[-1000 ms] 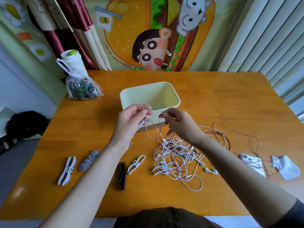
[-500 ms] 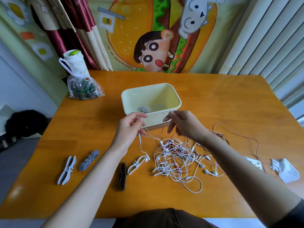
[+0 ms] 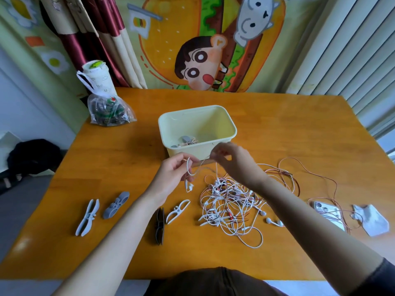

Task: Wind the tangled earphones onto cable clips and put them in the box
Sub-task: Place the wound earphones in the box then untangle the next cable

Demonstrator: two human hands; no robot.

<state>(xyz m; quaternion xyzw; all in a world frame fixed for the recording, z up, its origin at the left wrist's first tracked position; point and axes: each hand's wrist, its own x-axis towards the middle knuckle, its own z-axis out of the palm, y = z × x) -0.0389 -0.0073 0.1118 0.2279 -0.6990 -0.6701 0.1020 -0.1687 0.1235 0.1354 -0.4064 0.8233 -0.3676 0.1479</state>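
White earphone cable [image 3: 189, 167] loop is pinched in the left hand [image 3: 173, 174], an earbud dangling below. The right hand [image 3: 230, 159], blurred, seems to pinch the same strand just in front of the box [image 3: 168, 122]. The strand runs down into the tangle [image 3: 228, 201] on the worktop [image 3: 277, 124]. Risks: pulling apart likely tightens knots or drags the pile, and the thin wire may slip the pinch. The white clip [image 3: 177, 211] lies unused.

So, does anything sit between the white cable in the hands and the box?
Nothing visible does: the box stands open just beyond the left hand and right hand. But the white cable they pinch runs down into the tangle.
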